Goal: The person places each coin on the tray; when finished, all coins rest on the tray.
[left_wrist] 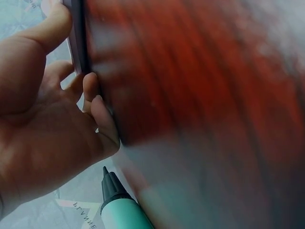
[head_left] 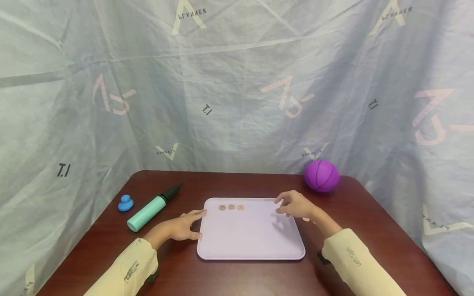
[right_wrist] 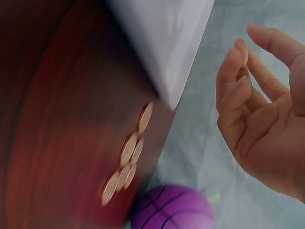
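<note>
A pale lilac tray [head_left: 249,236] lies on the table with three copper coins [head_left: 231,207] in a row near its far left corner. My left hand [head_left: 181,227] is at the tray's left side, thumb and fingers spread along the rim. In the left wrist view the fingertips [left_wrist: 101,107] lie against the tray's edge. Over the tray's far right part hovers my right hand [head_left: 296,204], its fingers loosely bent. The right wrist view shows a gap between thumb and fingers, with nothing seen in it. Several more coins [right_wrist: 127,149] lie on the table just right of the tray.
A purple ball [head_left: 321,176] sits at the table's far right edge. On the left are a mint-green hand pump [head_left: 149,211] with a black nozzle and a blue rubber duck [head_left: 125,203]. Printed grey cloth [head_left: 229,123] hangs behind the dark red wooden table [head_left: 252,277].
</note>
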`<control>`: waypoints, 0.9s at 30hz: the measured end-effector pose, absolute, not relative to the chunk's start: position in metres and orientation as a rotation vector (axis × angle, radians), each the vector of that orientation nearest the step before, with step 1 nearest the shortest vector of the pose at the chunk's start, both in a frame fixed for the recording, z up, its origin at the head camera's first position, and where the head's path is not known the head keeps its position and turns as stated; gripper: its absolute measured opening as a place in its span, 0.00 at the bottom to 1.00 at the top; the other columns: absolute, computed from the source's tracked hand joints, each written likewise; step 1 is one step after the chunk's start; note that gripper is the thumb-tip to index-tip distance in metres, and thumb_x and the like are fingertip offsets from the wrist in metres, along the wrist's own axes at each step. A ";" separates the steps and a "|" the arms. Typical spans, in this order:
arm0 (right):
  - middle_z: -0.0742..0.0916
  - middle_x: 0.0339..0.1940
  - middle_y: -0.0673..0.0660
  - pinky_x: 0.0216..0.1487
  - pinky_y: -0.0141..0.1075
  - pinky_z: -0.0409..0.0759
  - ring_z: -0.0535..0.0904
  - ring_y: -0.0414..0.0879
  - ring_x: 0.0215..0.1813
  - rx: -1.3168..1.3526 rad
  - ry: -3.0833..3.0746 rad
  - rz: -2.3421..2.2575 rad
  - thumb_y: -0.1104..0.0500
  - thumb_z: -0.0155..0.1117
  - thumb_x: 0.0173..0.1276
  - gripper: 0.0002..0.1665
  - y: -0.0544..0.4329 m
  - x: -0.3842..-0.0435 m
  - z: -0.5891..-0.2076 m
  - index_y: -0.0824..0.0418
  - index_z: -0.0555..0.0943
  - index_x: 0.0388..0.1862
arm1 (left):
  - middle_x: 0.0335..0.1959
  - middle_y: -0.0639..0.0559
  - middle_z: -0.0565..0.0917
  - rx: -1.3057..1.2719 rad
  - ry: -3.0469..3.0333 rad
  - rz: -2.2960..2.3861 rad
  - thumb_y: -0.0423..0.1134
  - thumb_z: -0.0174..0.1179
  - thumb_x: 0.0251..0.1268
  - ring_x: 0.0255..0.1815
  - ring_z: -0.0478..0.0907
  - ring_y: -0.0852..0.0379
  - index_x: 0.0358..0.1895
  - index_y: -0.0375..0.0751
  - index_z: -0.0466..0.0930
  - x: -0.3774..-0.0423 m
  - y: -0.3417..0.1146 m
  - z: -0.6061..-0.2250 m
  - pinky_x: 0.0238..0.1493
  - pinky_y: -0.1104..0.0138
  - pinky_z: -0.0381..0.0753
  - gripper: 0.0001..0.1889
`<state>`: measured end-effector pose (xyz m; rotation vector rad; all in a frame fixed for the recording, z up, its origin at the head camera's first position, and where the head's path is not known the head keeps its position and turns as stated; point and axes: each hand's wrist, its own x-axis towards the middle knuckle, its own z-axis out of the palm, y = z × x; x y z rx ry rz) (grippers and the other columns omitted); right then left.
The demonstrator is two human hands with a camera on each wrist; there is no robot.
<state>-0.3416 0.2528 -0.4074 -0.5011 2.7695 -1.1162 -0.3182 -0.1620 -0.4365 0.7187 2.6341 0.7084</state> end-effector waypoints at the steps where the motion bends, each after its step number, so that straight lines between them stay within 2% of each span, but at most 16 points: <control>1: 0.87 0.28 0.53 0.18 0.33 0.71 0.79 0.47 0.23 -0.496 2.772 -1.132 0.60 0.73 0.60 0.20 0.259 -0.339 -0.407 0.67 0.82 0.49 | 0.77 0.41 0.58 0.718 2.635 0.708 0.45 0.69 0.62 0.73 0.54 0.30 0.78 0.42 0.56 -0.318 -0.162 -0.436 0.66 0.38 0.60 0.43; 6: 0.85 0.27 0.54 0.14 0.31 0.65 0.71 0.41 0.17 -0.458 2.788 -1.185 0.64 0.72 0.60 0.18 0.282 -0.328 -0.409 0.69 0.82 0.48 | 0.77 0.41 0.57 0.716 2.635 0.708 0.46 0.68 0.63 0.74 0.53 0.29 0.78 0.42 0.56 -0.319 -0.162 -0.437 0.66 0.37 0.59 0.43; 11: 0.85 0.27 0.55 0.14 0.34 0.68 0.75 0.45 0.19 -0.385 2.853 -1.169 0.62 0.72 0.60 0.16 0.302 -0.320 -0.413 0.68 0.83 0.45 | 0.77 0.41 0.57 0.725 2.630 0.705 0.46 0.68 0.63 0.73 0.53 0.28 0.78 0.42 0.55 -0.319 -0.162 -0.439 0.66 0.37 0.59 0.43; 15: 0.87 0.31 0.56 0.23 0.37 0.78 0.80 0.48 0.26 -0.396 2.944 -1.085 0.61 0.74 0.60 0.14 0.318 -0.314 -0.417 0.67 0.84 0.42 | 0.77 0.41 0.57 0.723 2.630 0.708 0.45 0.68 0.63 0.73 0.53 0.28 0.78 0.41 0.56 -0.319 -0.162 -0.438 0.66 0.38 0.60 0.43; 20: 0.89 0.34 0.54 0.35 0.37 0.79 0.81 0.44 0.35 -0.470 3.088 -0.895 0.61 0.76 0.57 0.12 0.339 -0.307 -0.424 0.64 0.86 0.38 | 0.77 0.42 0.57 0.720 2.632 0.699 0.46 0.68 0.63 0.74 0.53 0.29 0.78 0.43 0.55 -0.319 -0.161 -0.436 0.66 0.38 0.60 0.43; 23: 0.89 0.34 0.54 0.39 0.40 0.79 0.82 0.45 0.37 -0.460 3.110 -0.849 0.61 0.76 0.55 0.12 0.349 -0.306 -0.428 0.64 0.86 0.37 | 0.77 0.41 0.57 0.726 2.627 0.699 0.46 0.68 0.63 0.73 0.54 0.29 0.78 0.42 0.55 -0.320 -0.161 -0.436 0.66 0.37 0.60 0.43; 27: 0.88 0.31 0.52 0.39 0.42 0.79 0.82 0.44 0.35 -0.439 3.090 -0.816 0.58 0.77 0.56 0.13 0.358 -0.306 -0.432 0.64 0.85 0.36 | 0.77 0.41 0.57 0.729 2.625 0.697 0.46 0.68 0.64 0.73 0.54 0.29 0.78 0.42 0.55 -0.320 -0.162 -0.436 0.66 0.37 0.60 0.43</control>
